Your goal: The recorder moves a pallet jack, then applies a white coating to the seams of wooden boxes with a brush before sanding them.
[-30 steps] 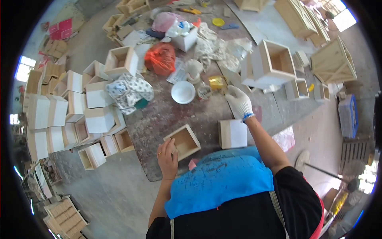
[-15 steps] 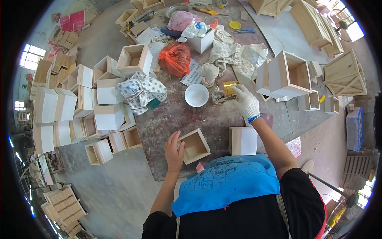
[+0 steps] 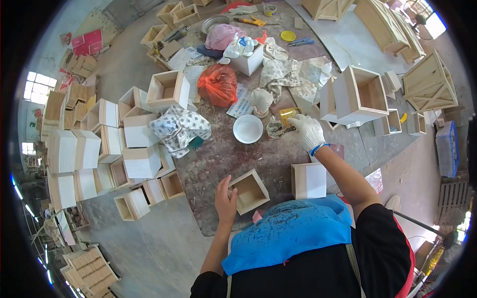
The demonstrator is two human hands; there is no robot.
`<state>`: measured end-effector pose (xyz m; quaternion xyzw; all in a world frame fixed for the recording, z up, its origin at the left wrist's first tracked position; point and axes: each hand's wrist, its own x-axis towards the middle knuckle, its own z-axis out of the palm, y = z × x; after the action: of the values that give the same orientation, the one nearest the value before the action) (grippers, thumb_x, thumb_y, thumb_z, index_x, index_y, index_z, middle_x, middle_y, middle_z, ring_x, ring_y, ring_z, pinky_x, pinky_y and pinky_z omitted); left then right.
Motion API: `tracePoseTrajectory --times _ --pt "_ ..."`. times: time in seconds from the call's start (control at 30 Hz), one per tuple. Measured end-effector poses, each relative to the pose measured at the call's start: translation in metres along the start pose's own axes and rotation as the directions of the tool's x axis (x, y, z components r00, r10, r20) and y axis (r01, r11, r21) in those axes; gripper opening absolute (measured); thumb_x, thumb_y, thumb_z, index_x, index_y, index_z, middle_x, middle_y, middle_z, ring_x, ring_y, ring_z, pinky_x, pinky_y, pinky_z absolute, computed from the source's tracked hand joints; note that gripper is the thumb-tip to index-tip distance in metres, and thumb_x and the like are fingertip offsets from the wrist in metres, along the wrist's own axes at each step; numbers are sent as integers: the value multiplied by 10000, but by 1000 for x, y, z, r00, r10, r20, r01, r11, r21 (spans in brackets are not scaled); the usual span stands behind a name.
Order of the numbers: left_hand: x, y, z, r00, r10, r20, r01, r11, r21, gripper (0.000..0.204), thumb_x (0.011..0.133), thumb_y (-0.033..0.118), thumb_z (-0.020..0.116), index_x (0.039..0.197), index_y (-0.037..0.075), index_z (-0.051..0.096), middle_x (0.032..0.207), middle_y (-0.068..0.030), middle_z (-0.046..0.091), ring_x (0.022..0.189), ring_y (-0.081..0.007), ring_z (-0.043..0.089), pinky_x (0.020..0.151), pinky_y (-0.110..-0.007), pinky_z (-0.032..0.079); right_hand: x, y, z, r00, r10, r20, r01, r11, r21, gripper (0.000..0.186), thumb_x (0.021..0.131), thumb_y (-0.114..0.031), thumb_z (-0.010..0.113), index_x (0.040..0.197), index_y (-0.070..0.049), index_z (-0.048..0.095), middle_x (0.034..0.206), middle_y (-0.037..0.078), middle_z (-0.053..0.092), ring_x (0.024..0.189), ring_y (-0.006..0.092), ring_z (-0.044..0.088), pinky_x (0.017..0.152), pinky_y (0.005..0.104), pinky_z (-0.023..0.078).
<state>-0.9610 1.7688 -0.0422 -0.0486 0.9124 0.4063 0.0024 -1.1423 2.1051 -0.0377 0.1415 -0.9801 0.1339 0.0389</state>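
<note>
I see a stained round work table filling the middle of my view, with stacks of pale wooden boxes crowding the floor along its left side. A large open wooden crate stands at the table's right edge. A closed small box sits near the front, just right of the open small wooden box that lies tilted at the near edge. My left hand, bare, is wrapped over that open box's left wall, fingers closed on it. My right hand, in a white glove, reaches to a small glass jar beside a white bowl; I cannot tell whether those fingers grip anything.
</note>
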Motion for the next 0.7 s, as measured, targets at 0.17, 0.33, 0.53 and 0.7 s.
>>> tracePoseTrajectory --times 0.17,0.33,0.53,0.7 --pt "2 -3 0 1000 11 10 -11 1000 1 466 908 126 655 1368 89 588 1357 -157 584 1260 -339 548 1074 -411 421 5 1 1 999 -43 -4 43 997 -71 268 776 -163 703 1041 -205 701 945 76 665 903 291 660 758 427 497" --pt "-3 -6 2 1000 -14 3 14 1000 -2 469 908 126 655 1371 90 585 1364 -159 579 1267 -340 542 1072 -412 419 6 -4 0 994 -103 21 104 993 -55 148 777 -179 704 923 -201 720 862 58 658 853 287 658 732 434 491" --pt "-5 -8 6 1000 -20 19 21 1000 -19 476 910 121 649 1379 88 577 1367 -164 573 1271 -347 537 1073 -414 417 7 -11 -3 985 -171 -15 170 985 -29 84 779 -190 699 856 -173 727 808 48 650 833 281 657 735 448 494" --pt "-2 -9 3 1000 -21 5 22 999 -33 475 917 120 642 1385 89 573 1370 -161 573 1279 -343 533 1080 -414 414 8 -13 -14 995 -9 -98 24 988 156 93 789 -218 694 849 -185 756 827 77 707 825 293 686 733 429 528"
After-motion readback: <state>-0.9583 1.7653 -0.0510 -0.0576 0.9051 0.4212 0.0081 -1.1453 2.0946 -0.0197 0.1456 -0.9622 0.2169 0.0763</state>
